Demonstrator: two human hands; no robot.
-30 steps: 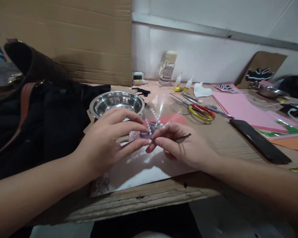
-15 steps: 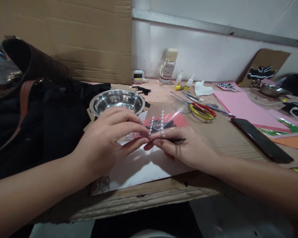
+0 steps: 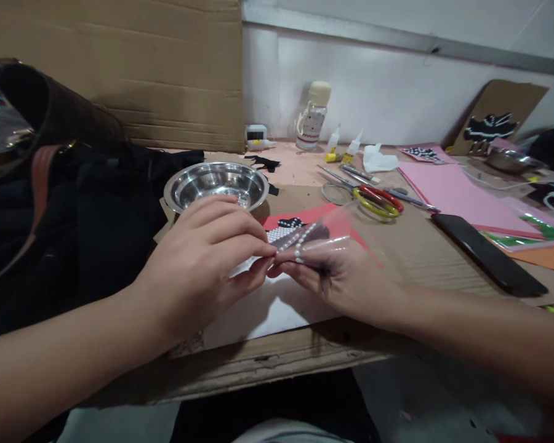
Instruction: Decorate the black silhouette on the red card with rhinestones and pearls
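Note:
A clear plastic sheet with rows of white pearl beads is pinched in my right hand, its film lying over the fingers. My left hand is closed at the sheet's left edge, thumb and forefinger together by the beads. Behind the hands lies red paper with a black cutout dotted with white beads. More pearl beads show beside it, partly hidden by my left hand. White paper lies below both hands at the table's front.
Behind my left hand stands a steel bowl. Scissors, glue bottles and a bottle are farther back. A phone and pink paper lie right. A bag and dark cloth fill the left.
The beaded sheet has tilted to the right and now lies over my right hand's fingers. More of the red paper and the black cutout shows behind.

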